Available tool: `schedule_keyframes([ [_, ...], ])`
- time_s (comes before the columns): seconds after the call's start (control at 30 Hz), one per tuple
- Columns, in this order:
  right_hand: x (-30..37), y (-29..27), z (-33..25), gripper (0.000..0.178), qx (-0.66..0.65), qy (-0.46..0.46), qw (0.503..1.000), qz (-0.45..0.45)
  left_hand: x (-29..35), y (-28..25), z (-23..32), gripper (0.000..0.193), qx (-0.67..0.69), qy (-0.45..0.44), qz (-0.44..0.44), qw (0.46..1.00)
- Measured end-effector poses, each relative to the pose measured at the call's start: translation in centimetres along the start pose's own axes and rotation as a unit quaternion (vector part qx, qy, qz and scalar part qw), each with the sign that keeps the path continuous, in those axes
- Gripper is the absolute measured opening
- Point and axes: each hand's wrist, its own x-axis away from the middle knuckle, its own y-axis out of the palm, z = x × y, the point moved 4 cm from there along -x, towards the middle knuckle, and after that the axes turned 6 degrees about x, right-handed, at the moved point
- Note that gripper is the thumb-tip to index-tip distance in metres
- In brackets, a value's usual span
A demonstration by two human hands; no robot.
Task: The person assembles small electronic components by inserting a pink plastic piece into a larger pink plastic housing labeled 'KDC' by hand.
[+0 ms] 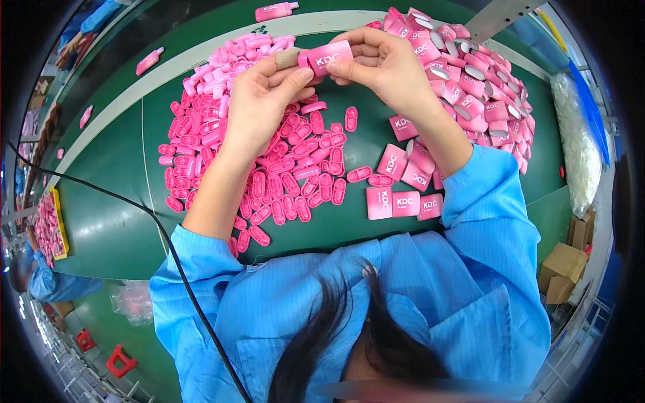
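Above the far part of the green table, my two hands meet at a pink-and-white printed casing. My right hand pinches its right side between thumb and fingers. A deeper pink oval end piece sits at the casing's left end, gripped by the thumb and fingers of my left hand; whether it is fully inside the casing I cannot tell. A tan wrap covers one left finger. Beneath my left forearm spreads a heap of small pink oval end pieces. Lighter pink narrow-necked parts are heaped behind it.
A large pile of pink casings lies to the right, with several loose ones nearer me. Assembled pink devices lie beyond the pale curved rail. A black cable crosses at left. Cardboard boxes stand at lower right.
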Motion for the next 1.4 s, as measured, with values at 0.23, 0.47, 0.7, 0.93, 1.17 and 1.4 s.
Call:
schedule_keyframes([
  [0.23,0.4,0.6,0.7,0.029,-0.088,0.063,0.993,-0.037,0.5,-0.2,0.3,0.03,-0.009,0.038,0.047,0.998],
  [0.47,0.2,0.6,0.7,0.027,-0.118,0.037,0.992,-0.022,0.6,0.2,0.7,0.031,-0.056,0.076,0.062,0.994],
  [0.7,0.5,0.5,-0.1,0.028,-0.061,0.027,0.998,-0.007,0.7,0.2,0.5,0.03,-0.043,0.06,0.048,0.996],
  [0.93,1.9,1.5,-1.0,0.025,0.028,-0.052,0.997,0.053,2.6,2.3,1.6,0.027,-0.373,0.24,0.099,0.891],
  [1.17,0.5,0.7,-0.3,0.024,-0.013,0.041,0.997,-0.06,0.6,0.9,-0.1,0.041,-0.097,0.097,0.024,0.99],
  [1.4,0.1,1.7,-2.5,0.034,0.362,-0.133,0.922,0.011,0.3,0.1,-0.5,0.039,0.127,-0.034,0.0,0.991],
])
